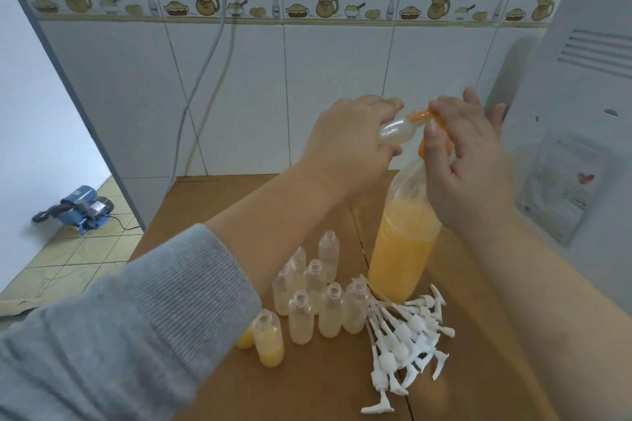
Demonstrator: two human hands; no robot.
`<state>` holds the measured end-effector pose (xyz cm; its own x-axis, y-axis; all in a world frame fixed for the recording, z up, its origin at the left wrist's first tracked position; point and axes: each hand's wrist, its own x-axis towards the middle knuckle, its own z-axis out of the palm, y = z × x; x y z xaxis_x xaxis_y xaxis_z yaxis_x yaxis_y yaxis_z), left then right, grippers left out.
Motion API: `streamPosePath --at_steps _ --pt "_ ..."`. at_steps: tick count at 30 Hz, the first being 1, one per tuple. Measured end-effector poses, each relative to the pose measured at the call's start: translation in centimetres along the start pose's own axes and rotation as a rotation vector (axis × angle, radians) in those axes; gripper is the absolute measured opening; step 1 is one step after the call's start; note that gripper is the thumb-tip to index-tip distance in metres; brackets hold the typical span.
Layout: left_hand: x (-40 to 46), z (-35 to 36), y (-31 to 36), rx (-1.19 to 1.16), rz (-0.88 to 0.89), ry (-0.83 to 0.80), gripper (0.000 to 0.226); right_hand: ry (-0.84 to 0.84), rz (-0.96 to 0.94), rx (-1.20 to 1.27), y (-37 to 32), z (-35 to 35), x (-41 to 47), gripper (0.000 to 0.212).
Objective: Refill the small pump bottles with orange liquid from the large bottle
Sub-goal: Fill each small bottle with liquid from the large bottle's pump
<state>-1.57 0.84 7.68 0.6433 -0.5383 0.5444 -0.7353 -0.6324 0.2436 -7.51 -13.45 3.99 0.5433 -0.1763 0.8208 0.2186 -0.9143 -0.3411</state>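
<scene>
On the table [191, 212], nine small bottles [309, 297], one large bottle [400, 249]

Both arms reach forward, raised over the tabletop's far right part. The left hand [349, 137] has its fingers curled in a grip; the right hand [468, 154] pinches with thumb and forefinger, other fingers spread.
</scene>
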Motion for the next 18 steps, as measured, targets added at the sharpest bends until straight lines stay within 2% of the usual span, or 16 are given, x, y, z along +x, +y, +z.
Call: streamPosePath --at_steps 7,12,18 --pt "-0.4 1.3 0.3 -0.012 0.015 0.017 0.052 0.065 -0.012 -0.021 1.1 1.6 -1.1 0.041" --pt "-0.2 0.4 -0.3 -0.024 -0.009 -0.033 0.052 -0.022 -0.029 -0.042 0.6 0.8 -0.6 0.048" --pt "-0.2 -0.2 0.1 -0.041 0.009 -0.01 0.054 0.028 -0.019 -0.025 0.3 0.4 -0.2 0.046"
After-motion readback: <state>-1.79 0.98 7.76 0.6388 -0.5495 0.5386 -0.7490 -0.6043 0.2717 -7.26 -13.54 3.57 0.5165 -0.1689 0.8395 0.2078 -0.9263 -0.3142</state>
